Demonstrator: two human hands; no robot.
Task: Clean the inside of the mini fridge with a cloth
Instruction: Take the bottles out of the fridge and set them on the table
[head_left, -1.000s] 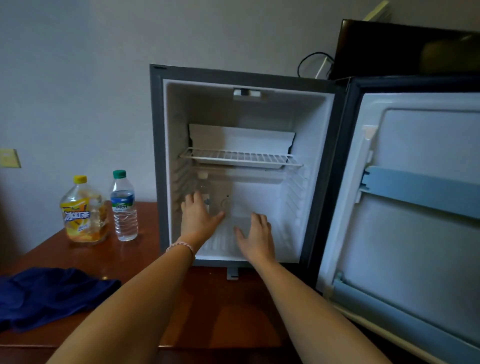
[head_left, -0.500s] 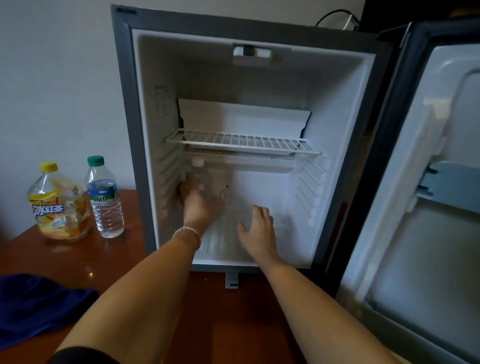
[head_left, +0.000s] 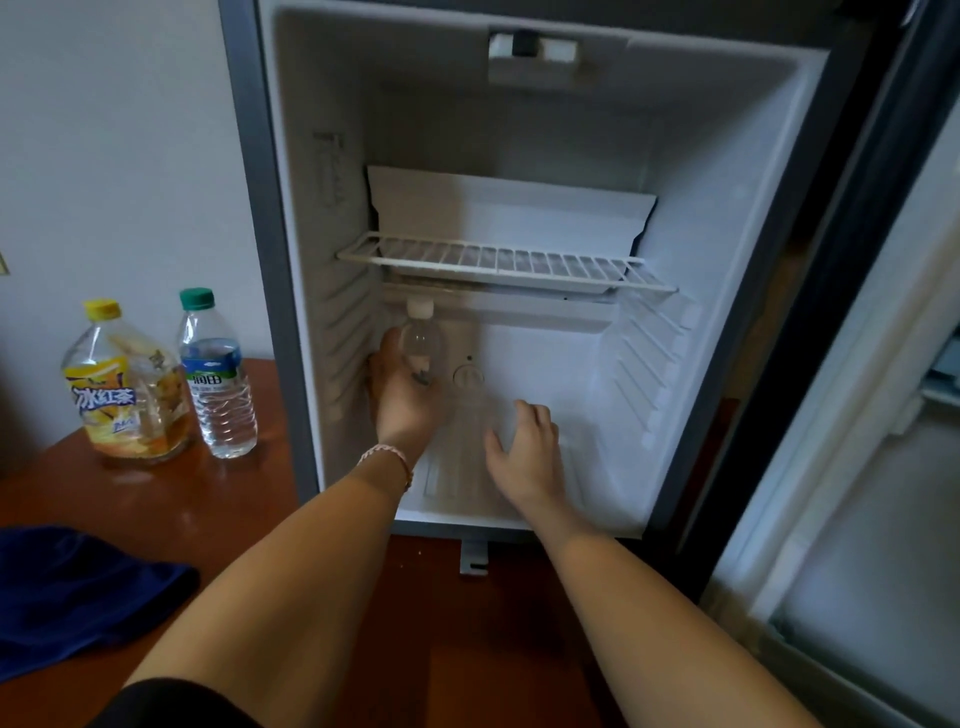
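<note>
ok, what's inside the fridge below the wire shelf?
One small clear bottle, white cap, at back left, with the left hand around it. Right hand hovers open. The bottle's base is hidden.

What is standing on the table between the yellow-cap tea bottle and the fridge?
In the head view, a green-cap water bottle stands between the tea bottle and the mini fridge, close beside the tea bottle.

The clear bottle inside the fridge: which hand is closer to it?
The left. The left hand is at the clear bottle, fingers around its lower part. The right hand hovers open over the fridge floor, apart from the bottle, to its right.
</note>
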